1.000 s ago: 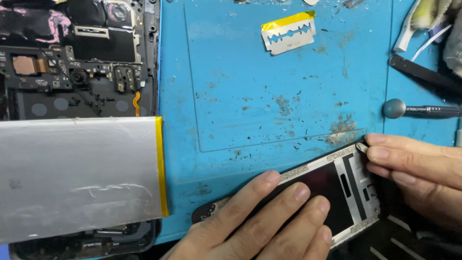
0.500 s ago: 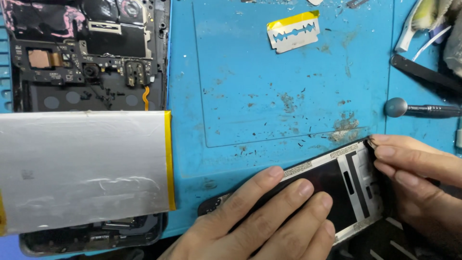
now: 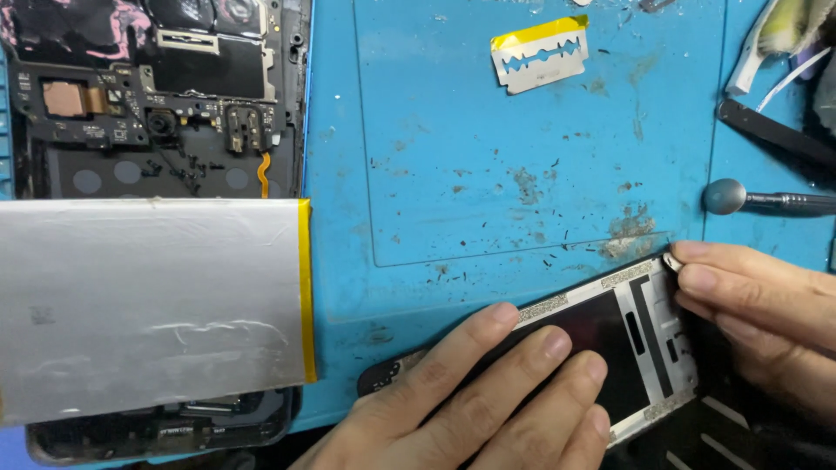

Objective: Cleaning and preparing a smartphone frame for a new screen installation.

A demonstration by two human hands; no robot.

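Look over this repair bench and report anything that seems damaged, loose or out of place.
A bare razor blade lies loose on the blue mat, whose surface is scuffed and strewn with dark specks. The silver battery lies across the opened phone, covering its lower half. The left hand presses the phone frame; the right hand pinches its corner.

Beside the matt, scuffed blue rubbery mat [image 3: 522, 130] lay a dull silver foil battery [image 3: 148, 305]; on the mat, a bare metal razor blade [image 3: 542, 61] and a glossy dark phone frame [image 3: 610, 339].

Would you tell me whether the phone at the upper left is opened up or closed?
Opened up: the phone shows its bare circuit board and connectors, with no back cover, and a silver battery lies across its lower part.
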